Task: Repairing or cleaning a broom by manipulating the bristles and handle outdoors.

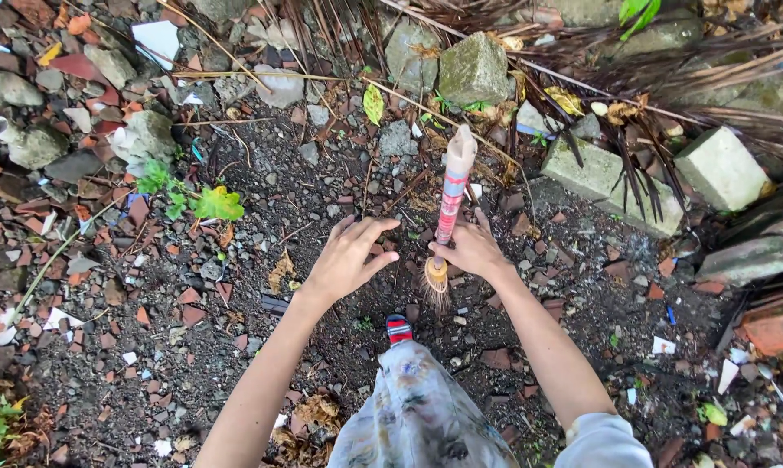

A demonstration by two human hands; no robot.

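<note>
A short broom with a red, blue and white wrapped handle and straw bristles stands nearly upright over dark soil. My right hand is curled around the lower part of the handle, just above the bristles. Just to its left, my left hand hovers with fingers spread and holds nothing. A foot in a red striped sandal shows below the bristles, above a patterned trouser leg.
Broken red tiles, stones and paper scraps litter the ground on the left and right. Grey concrete blocks and dry palm fronds lie at the back right. A small green plant grows at left.
</note>
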